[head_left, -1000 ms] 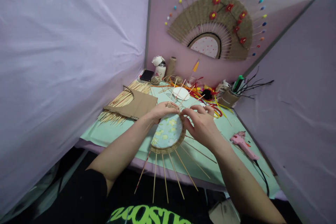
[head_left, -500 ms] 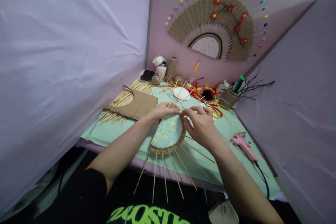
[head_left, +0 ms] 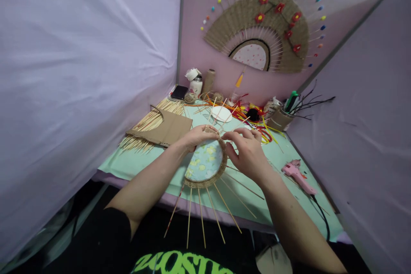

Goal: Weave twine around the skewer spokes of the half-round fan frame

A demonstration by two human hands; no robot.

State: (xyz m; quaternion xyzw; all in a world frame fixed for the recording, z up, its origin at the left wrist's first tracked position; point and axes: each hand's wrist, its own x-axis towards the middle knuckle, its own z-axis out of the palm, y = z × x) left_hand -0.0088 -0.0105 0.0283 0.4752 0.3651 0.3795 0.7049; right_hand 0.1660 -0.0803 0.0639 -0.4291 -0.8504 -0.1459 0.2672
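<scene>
Fingers, left hand [head_left: 199, 135]: clamped on the fan's [head_left: 204, 162] far end, thumb across the front, others mostly hidden behind.
Fingers, right hand [head_left: 247, 150]: bent, forefinger tip at the upper right edge, thumb apart below it; can't tell if anything is pinched.
Table [head_left: 128, 165]: pale green. Fan sits over its near middle, between the hands; can't tell if touching.
Wall fan [head_left: 244, 15]: brown, red flowers, above the table's far side.
Fan axis: follows the straight edge, near-left to far-right. Straight side faces left, curve bulges right.
Fan face: half-disc, pale blue, yellow flowers.
Rim [head_left: 201, 184]: tan, woven, around the curve.
Sticks [head_left: 201, 218]: thin, pale, fanned out from the rim; near ones overhang the table edge, leftmost has red marks.
Cardboard [head_left: 173, 127]: left of fan, curved cutout.
Glue gun [head_left: 298, 177]: pink, right of the right hand.
</scene>
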